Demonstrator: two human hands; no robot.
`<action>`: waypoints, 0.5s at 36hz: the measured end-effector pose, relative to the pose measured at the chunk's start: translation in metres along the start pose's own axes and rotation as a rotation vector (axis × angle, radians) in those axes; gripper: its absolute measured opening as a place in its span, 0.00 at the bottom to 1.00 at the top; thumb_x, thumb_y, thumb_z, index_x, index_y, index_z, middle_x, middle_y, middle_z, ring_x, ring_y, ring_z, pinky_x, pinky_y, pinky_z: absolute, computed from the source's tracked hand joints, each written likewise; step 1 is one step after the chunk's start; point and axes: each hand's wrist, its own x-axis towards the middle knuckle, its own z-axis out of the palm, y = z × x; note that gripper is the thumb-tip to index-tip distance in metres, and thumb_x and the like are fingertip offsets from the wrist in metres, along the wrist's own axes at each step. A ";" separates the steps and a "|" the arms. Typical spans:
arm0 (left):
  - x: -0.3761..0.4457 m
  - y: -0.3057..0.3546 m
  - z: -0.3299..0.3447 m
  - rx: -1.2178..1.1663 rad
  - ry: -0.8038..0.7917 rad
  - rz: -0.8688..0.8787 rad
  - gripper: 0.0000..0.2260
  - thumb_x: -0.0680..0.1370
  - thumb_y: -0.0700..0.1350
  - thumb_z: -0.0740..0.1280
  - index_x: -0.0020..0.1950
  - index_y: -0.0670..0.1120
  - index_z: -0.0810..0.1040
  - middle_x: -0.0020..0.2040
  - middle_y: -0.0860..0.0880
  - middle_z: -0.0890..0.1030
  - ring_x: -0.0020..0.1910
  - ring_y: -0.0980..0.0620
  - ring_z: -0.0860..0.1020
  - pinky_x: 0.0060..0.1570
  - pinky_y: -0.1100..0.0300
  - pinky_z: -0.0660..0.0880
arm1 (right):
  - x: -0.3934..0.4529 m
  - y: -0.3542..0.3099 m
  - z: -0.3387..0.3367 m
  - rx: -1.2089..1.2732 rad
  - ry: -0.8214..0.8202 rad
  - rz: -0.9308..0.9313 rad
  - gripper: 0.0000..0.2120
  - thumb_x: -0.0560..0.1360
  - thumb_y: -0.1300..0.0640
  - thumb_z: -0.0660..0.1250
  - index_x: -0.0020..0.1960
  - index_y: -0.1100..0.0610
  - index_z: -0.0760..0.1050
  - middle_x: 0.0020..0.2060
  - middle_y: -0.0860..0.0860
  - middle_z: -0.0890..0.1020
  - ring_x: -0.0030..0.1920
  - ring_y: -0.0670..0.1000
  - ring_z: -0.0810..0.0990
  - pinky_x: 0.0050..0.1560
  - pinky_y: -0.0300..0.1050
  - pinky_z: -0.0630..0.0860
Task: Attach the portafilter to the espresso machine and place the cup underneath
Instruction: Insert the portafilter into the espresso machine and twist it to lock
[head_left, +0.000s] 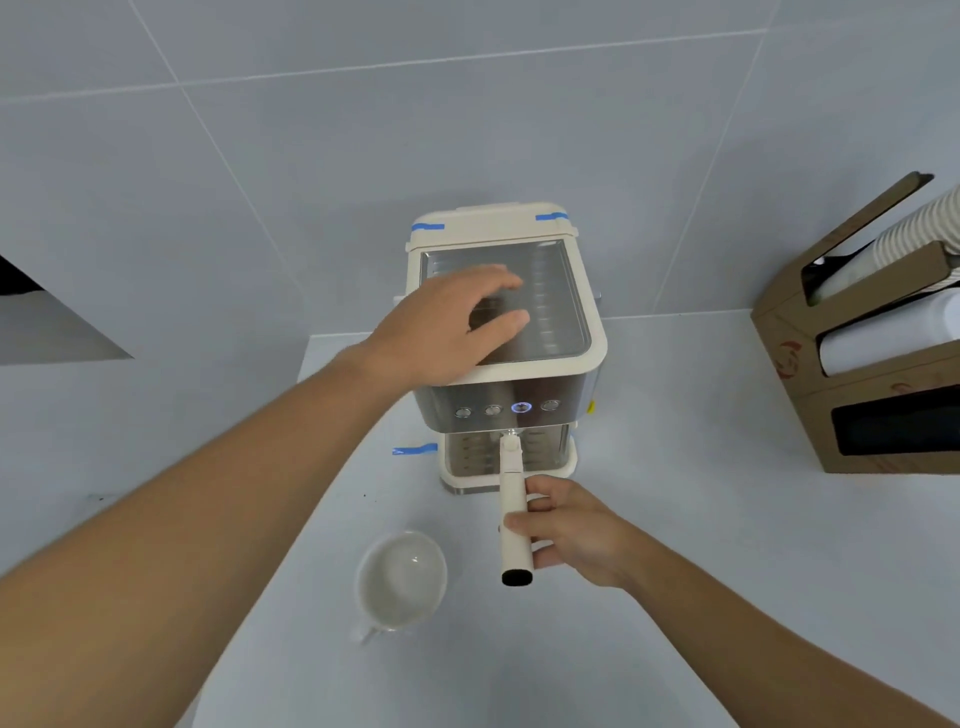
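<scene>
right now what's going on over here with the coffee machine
A person is fitting the portafilter into the espresso machine. The left hand rests on the machine's top, apparently steadying it, while the right hand grips the portafilter's handle, which points straight out from under the front panel. Whether it is fully locked cannot be told. The cup sits empty on the counter in front of the machine, to the left of the handle, not yet underneath.

Two bare forearms, no sleeves, no jewellery
</scene>
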 end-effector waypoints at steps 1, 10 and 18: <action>0.006 -0.002 0.001 0.002 -0.031 0.009 0.21 0.79 0.58 0.62 0.69 0.51 0.73 0.72 0.50 0.73 0.71 0.51 0.71 0.69 0.53 0.67 | 0.001 -0.001 0.000 0.000 0.002 -0.002 0.15 0.74 0.66 0.71 0.59 0.58 0.77 0.48 0.58 0.82 0.43 0.52 0.86 0.41 0.49 0.83; 0.038 -0.014 0.010 0.261 -0.263 0.034 0.31 0.76 0.69 0.50 0.77 0.59 0.58 0.79 0.50 0.59 0.78 0.48 0.55 0.74 0.41 0.51 | 0.004 -0.005 0.001 0.024 0.018 -0.025 0.16 0.75 0.66 0.70 0.61 0.57 0.77 0.48 0.57 0.83 0.44 0.52 0.86 0.43 0.50 0.83; 0.037 -0.018 0.017 0.288 -0.262 0.002 0.36 0.71 0.73 0.44 0.78 0.64 0.50 0.82 0.56 0.48 0.80 0.53 0.45 0.76 0.45 0.41 | 0.009 -0.004 0.004 0.039 0.014 -0.039 0.13 0.75 0.66 0.70 0.58 0.56 0.79 0.46 0.55 0.83 0.42 0.49 0.85 0.41 0.46 0.83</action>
